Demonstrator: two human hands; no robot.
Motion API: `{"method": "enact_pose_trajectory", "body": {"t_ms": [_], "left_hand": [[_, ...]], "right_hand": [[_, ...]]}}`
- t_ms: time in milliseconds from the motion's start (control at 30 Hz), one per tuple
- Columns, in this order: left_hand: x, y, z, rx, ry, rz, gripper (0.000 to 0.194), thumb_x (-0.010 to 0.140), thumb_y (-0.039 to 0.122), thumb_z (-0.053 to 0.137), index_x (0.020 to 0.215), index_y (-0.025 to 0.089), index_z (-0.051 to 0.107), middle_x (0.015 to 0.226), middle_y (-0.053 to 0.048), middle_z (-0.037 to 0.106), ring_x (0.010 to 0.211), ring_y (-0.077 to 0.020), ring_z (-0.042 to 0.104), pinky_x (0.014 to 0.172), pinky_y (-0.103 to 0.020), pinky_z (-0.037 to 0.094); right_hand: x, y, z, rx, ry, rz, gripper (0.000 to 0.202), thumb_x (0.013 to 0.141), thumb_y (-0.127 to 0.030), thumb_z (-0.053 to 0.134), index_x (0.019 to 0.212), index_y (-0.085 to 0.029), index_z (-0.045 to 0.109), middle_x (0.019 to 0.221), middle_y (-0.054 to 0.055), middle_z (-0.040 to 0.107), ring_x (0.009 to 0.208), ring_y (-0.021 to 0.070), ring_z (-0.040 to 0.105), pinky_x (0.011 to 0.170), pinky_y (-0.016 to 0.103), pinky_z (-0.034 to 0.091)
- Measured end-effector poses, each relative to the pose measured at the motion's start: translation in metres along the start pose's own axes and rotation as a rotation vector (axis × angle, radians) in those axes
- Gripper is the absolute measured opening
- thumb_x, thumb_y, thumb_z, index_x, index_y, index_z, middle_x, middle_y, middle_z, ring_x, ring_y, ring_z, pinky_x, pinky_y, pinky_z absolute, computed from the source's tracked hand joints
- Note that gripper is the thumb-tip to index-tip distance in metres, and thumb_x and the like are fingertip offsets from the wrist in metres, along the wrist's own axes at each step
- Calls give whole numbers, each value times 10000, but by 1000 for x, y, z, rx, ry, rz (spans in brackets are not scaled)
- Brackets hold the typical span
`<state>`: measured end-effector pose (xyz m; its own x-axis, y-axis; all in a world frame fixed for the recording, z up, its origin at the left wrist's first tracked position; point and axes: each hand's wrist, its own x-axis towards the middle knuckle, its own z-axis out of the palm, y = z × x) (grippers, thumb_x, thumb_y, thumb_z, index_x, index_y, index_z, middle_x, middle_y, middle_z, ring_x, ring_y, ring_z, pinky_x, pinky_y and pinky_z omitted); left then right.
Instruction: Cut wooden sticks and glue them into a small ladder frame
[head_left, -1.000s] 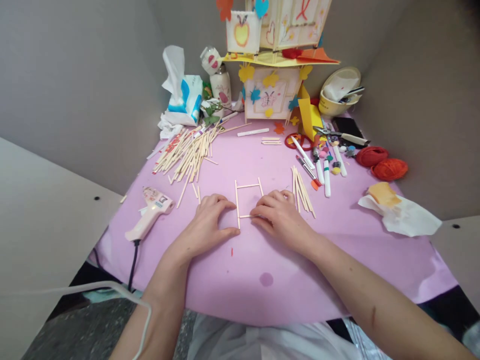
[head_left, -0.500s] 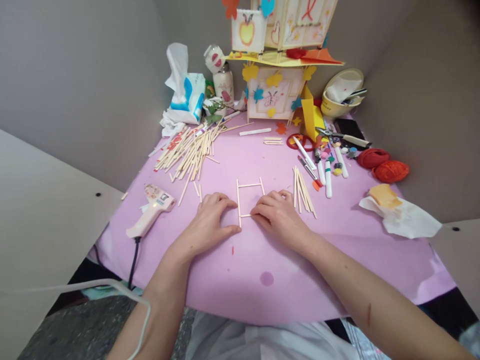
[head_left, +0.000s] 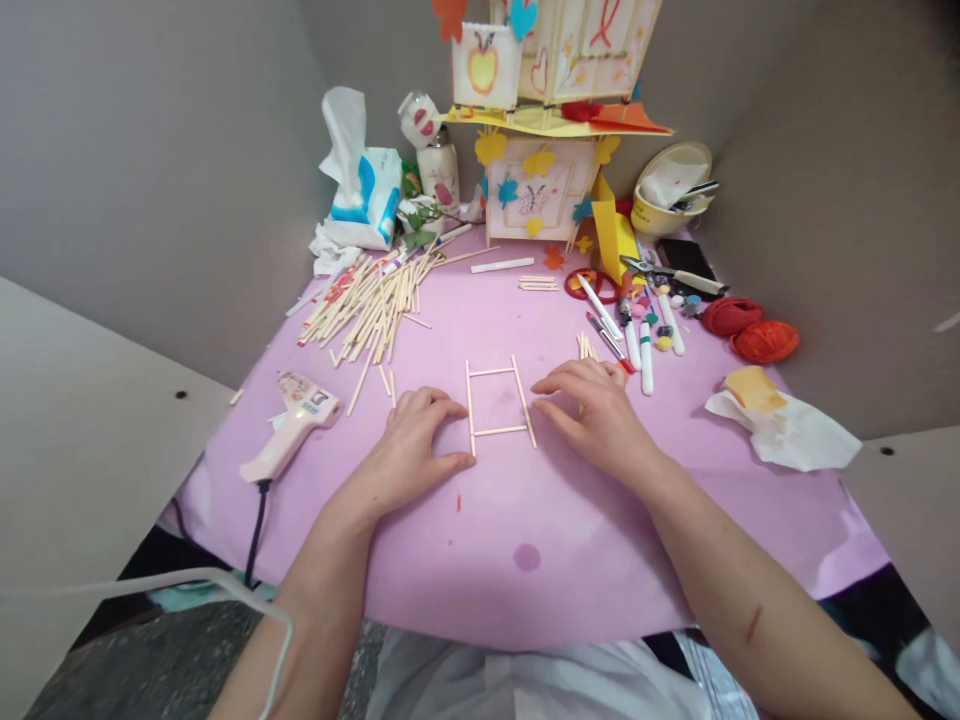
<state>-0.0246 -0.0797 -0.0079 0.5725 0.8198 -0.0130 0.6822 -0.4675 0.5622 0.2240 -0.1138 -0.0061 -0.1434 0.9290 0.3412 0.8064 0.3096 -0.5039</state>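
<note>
A small frame of wooden sticks [head_left: 470, 400] lies flat on the purple tablecloth, two long sticks joined by two crosspieces. My left hand [head_left: 412, 440] is at its left side, thumb and index finger apart, their tips at the left long stick. To the right of the frame, my right hand [head_left: 600, 410] hovers with fingers spread and nothing in them. It partly hides a small bundle of sticks [head_left: 586, 346] behind it.
A pink glue gun [head_left: 292, 425] lies at left, below a pile of loose sticks [head_left: 375, 305]. Behind stands a decorated stick house [head_left: 540, 190]. Markers [head_left: 646, 360], pliers [head_left: 675, 275], red yarn [head_left: 765, 341] and a paper-wrapped piece [head_left: 795, 430] occupy the right.
My right hand has let go of the stick frame and moved right, over the small bundle. The frame's right stick now shows fully. My left hand stays at the left stick.
</note>
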Motion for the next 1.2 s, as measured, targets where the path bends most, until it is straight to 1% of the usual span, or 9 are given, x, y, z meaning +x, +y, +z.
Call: {"method": "enact_pose_trajectory", "body": {"t_ms": [100,333,467,533,633,700,833,1067,1200], "left_hand": [[0,1,-1,1,-7,-14,433,725,383,689,1109,238,550,1144,-45,486,1113,-244,423,981,-415,360],[-1,-2,0,-1,12,2,424,730,375,681,1101,238,525,1147,-49,489,1112,-249,421,974,-421,358],[0,-3,-2,-20,24,-2,393,737,355,661,1083,237,519,1132,-56,498,1097,-260,429,952,-436,368],[-1,-2,-3,-35,23,-7,385,740,349,653,1083,239,517,1133,-57,498,1097,-264,428,944,-442,371],[-1,-1,-5,-57,6,-22,370,746,340,643,1079,240,518,1144,-56,492,1102,-267,423,946,-454,368],[-2,0,-6,-72,0,-33,363,746,334,641,1075,242,519,1151,-57,488,1108,-270,420,953,-462,366],[-1,0,-6,-95,-9,-56,356,739,322,644,1066,253,521,1154,-54,488,1118,-271,422,957,-455,371],[1,-4,-5,-115,-37,-100,378,735,285,652,1082,269,503,1175,-42,476,1134,-254,408,980,-437,354],[1,-5,-5,-117,-39,-101,382,734,281,656,1084,266,504,1180,-49,474,1130,-261,412,977,-448,359]], "right_hand": [[2,7,-6,16,-5,38,66,859,-230,592,894,-232,648,927,4,653,928,177,538,879,367,244],[12,-23,12,-167,-359,-171,97,875,-247,570,850,-200,651,886,39,649,935,205,486,847,377,223],[28,-30,5,-192,-413,-232,118,890,-184,528,822,-176,624,864,41,645,901,182,483,816,342,237],[45,-19,-4,-202,-349,-195,112,887,-191,528,827,-184,623,869,32,651,896,175,487,808,331,239],[85,14,-12,-337,-218,-49,145,882,-191,507,834,-192,644,900,40,669,905,184,500,799,335,241],[114,42,-12,-436,-188,46,166,862,-191,505,800,-179,658,921,66,680,943,216,502,781,344,245],[153,82,-6,-485,-180,85,191,843,-190,495,803,-163,680,935,97,688,952,238,513,756,345,252],[185,109,-17,-530,-217,75,263,865,-211,438,916,-188,694,1032,89,681,973,233,542,737,322,279],[202,113,-15,-542,-320,15,234,846,-228,484,921,-191,702,1004,74,699,936,209,566,731,292,305]]}}
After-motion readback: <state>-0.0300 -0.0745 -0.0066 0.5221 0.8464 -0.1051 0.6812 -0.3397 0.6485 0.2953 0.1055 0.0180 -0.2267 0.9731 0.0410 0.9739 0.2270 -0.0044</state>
